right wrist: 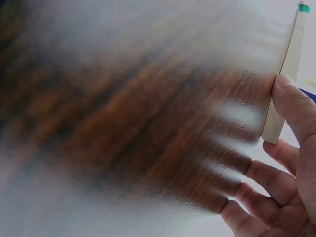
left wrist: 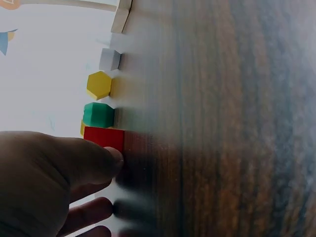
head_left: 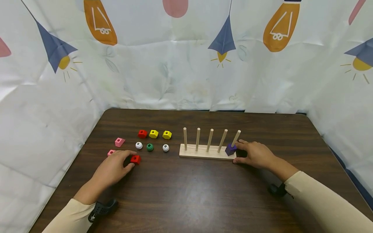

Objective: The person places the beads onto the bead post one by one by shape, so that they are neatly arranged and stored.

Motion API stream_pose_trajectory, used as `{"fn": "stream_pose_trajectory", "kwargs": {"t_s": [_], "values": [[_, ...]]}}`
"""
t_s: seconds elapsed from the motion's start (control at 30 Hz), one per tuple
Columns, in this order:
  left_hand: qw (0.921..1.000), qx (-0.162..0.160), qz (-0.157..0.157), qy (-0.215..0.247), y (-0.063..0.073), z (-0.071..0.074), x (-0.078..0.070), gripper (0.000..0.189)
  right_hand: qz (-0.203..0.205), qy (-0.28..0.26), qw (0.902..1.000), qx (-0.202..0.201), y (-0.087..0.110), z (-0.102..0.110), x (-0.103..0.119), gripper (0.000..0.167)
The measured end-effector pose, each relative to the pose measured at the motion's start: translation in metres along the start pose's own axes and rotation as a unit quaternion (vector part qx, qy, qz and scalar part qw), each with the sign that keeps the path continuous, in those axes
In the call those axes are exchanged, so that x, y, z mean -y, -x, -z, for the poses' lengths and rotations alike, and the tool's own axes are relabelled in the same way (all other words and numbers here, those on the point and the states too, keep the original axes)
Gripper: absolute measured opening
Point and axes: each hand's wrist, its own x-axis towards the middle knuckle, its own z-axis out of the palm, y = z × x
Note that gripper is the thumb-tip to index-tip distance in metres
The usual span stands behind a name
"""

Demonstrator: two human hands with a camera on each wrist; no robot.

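Observation:
At the left, my left hand (head_left: 113,167) has its thumb and index finger at the sides of a red block bead (head_left: 135,159), pinching it close to the tabletop. In the left wrist view the thumb lies against the red bead (left wrist: 106,138). My right hand (head_left: 256,155) grips the right end of a wooden peg board (head_left: 204,155), thumb at its front edge. Several upright pegs rise from the board. A purple bead (head_left: 230,149) sits low on the rightmost peg, beside the right fingers. The right wrist view shows the thumb on the board (right wrist: 291,54).
Between the hands lie a green bead (head_left: 150,147), two white beads, two yellow beads (head_left: 153,134) and another red bead (head_left: 142,134). Pink beads (head_left: 119,142) lie at the far left, one partly behind the left hand. A patterned curtain (head_left: 180,74) hangs behind the brown table (head_left: 189,197).

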Motion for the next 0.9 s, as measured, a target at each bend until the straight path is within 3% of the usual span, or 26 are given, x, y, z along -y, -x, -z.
{"fn": "stream_pose_trajectory", "kwargs": {"t_s": [0.2,0.33,0.53,0.7,0.9], "values": [[0.9996,-0.005,0.022,0.014,-0.002,0.000,-0.002,0.031,-0.002,0.003,1.0000,0.003,0.000,0.000,0.000,0.079],[0.9995,-0.022,0.007,0.024,-0.004,0.001,-0.010,0.031,-0.005,0.002,1.0000,0.003,0.000,0.001,0.000,0.078],[0.9955,-0.066,-0.043,0.053,-0.009,0.004,-0.034,0.036,-0.002,0.001,1.0000,0.002,0.000,0.001,0.000,0.077],[0.9873,-0.099,-0.077,0.098,-0.013,0.011,-0.058,0.043,0.001,0.000,1.0000,0.001,0.000,0.001,0.000,0.078],[0.9789,-0.113,-0.090,0.144,-0.020,0.020,-0.087,0.041,0.002,-0.001,1.0000,0.001,0.000,0.001,-0.001,0.079]]}}
